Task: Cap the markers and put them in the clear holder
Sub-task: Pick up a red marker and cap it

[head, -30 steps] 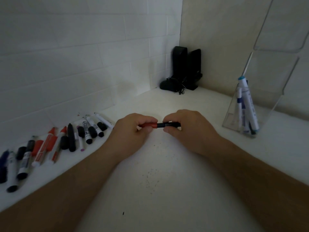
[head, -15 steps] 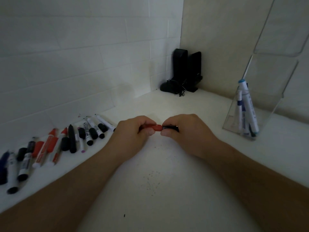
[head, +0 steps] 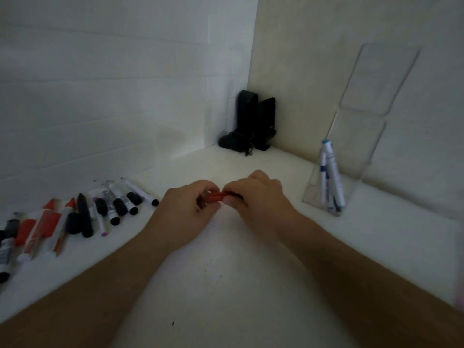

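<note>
Both hands meet over the middle of the white desk (head: pixel 226 285). The left hand (head: pixel 187 209) and the right hand (head: pixel 258 199) each pinch one end of a red marker (head: pixel 218 196), which lies level between them above the desk. The clear holder (head: pixel 351 156) stands at the right, near the beige wall, with some white and blue markers (head: pixel 331 172) upright inside. A row of loose markers (head: pixel 75 217) lies at the left along the white tiled wall (head: pixel 100 96). Two black speakers (head: pixel 256 121) stand in the far corner. Small dark specks mark the desk.
</note>
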The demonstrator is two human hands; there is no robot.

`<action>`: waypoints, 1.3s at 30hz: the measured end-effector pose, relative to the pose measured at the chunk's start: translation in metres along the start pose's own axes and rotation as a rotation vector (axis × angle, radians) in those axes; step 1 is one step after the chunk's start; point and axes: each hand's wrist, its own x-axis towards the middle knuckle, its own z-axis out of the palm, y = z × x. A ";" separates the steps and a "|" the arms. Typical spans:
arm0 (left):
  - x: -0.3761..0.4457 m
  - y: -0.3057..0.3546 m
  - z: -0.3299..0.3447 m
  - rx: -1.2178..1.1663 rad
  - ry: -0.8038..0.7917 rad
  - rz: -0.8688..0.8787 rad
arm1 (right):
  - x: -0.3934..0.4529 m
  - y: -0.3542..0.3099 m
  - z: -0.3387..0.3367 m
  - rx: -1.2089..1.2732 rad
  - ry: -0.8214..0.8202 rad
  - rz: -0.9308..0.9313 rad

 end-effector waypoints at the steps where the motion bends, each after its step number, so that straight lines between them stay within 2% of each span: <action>1: -0.001 -0.002 0.000 0.021 -0.005 0.007 | -0.001 -0.002 -0.011 0.027 0.013 -0.002; 3: -0.001 -0.004 0.001 0.036 -0.046 0.038 | -0.004 -0.004 -0.043 0.153 0.134 -0.003; 5: -0.003 -0.004 0.004 0.076 -0.096 0.093 | -0.009 0.001 -0.084 0.303 0.382 0.027; 7: -0.008 -0.001 0.004 0.107 -0.115 0.177 | -0.016 0.010 -0.125 0.298 0.588 0.091; 9: -0.009 -0.001 0.010 0.148 -0.133 0.255 | -0.016 0.039 -0.142 0.239 0.657 0.211; 11: -0.011 -0.001 0.011 0.174 -0.136 0.326 | -0.022 0.065 -0.140 0.122 0.630 0.333; 14: -0.014 0.003 0.009 0.190 -0.157 0.379 | -0.036 0.087 -0.125 -0.086 0.509 0.413; 19: -0.016 -0.001 0.008 0.203 -0.150 0.357 | -0.042 0.100 -0.104 -0.340 0.299 0.595; 24: -0.017 0.002 0.004 0.242 -0.176 0.292 | -0.042 0.092 -0.104 -0.414 0.144 0.619; 26: -0.019 0.004 0.002 0.292 -0.181 0.259 | -0.041 0.088 -0.106 -0.405 0.152 0.630; 28: -0.021 0.005 -0.001 0.368 -0.163 0.221 | -0.039 0.082 -0.105 -0.443 0.293 0.560; 30: -0.022 0.007 -0.003 0.464 -0.140 0.160 | -0.036 0.068 -0.096 -0.457 0.448 0.391; 31: -0.022 0.009 -0.004 0.507 -0.132 0.123 | -0.032 0.058 -0.089 -0.429 0.483 0.282; 33: -0.022 0.011 -0.006 0.567 -0.116 0.052 | -0.018 0.033 -0.070 -0.260 0.420 0.123; 37: -0.016 0.000 -0.012 0.631 -0.069 -0.099 | 0.023 -0.014 -0.012 0.315 0.071 0.133; 39: -0.015 -0.006 -0.013 0.647 -0.073 -0.080 | 0.049 -0.031 0.016 0.548 -0.055 0.150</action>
